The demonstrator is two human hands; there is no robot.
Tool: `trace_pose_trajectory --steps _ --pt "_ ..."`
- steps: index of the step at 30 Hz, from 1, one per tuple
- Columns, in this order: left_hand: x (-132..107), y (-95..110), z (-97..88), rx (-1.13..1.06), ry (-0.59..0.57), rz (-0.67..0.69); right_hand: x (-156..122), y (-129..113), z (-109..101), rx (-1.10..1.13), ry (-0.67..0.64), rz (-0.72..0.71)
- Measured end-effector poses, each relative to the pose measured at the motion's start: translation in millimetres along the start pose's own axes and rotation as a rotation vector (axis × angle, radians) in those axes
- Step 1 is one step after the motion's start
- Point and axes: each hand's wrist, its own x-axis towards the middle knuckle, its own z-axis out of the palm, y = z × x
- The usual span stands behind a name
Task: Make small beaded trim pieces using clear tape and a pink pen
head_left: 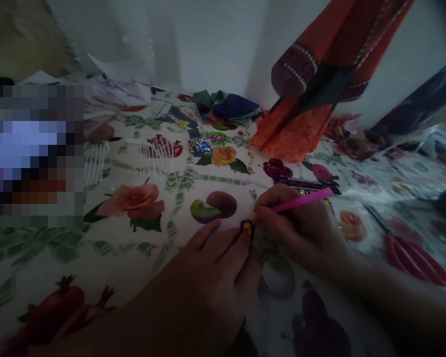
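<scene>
Ornament (pixel 247 227), small and dark-edged with a red and yellow middle, sits just right of the centre of the frame, at the fingertips of the left hand (pixel 223 270). That hand lies palm down with its fingers slightly spread, over the tablecloth (pixel 126 272); whether its thumb also pinches the ornament, I cannot tell. The right hand (pixel 305 225), right of centre, pinches a pink stick (pixel 301 200) between thumb and fingers. The stick slants from the right down towards the ornament, its lower end just beside it; I cannot tell whether they touch.

Below the right hand, near the lower middle of the frame, is a round, thin-rimmed thing (pixel 277 275). Scissors (pixel 412 258) with red handles lie at the right. Just above the right hand runs a dark strip (pixel 301 184) edged with pale dots.

Above the centre, a packet of beads (pixel 200 147) lies beside a green tray (pixel 226 140) of small beads. Strings of white beads (pixel 158 157) lie to their left. Crumpled blue and green cloth (pixel 230 106) rests near the wall, and an orange dress (pixel 293 131) stands at the upper right. A blocky blur hides part of the left side.
</scene>
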Motion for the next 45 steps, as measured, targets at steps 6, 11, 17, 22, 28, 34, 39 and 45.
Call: trace_pose_trajectory --steps 6,11,17,22,28,34,39,45 --pt "-2.6 -2.0 0.8 0.008 -0.036 0.032 1.2 0.1 1.8 0.034 -0.055 -0.003" --pt "-3.4 -5.6 5.5 -0.007 -0.037 0.068 0.4 0.5 2.3 0.017 -0.088 0.017" --pt "-4.5 -4.7 5.6 -0.028 -0.042 0.033 1.5 3.3 2.7 0.005 -0.082 0.033" --pt "-4.4 -6.2 3.7 -0.033 -0.059 0.054 4.0 7.8 1.7 0.162 0.067 0.033" --pt "-0.5 -10.3 -3.1 -0.029 -0.121 0.076 4.7 14.1 -2.0 0.152 -0.016 0.056" --pt "6.2 -14.1 -13.9 -0.045 -0.176 0.128 6.5 13.0 -3.7 -0.013 -0.061 -0.040" --pt "8.4 -14.2 -18.7 -0.058 -0.172 0.102 4.3 12.5 -2.6 -0.049 -0.099 -0.078" --pt "10.9 -15.4 -20.5 0.014 -0.090 0.055 2.6 17.0 2.7 -0.067 -0.118 -0.106"
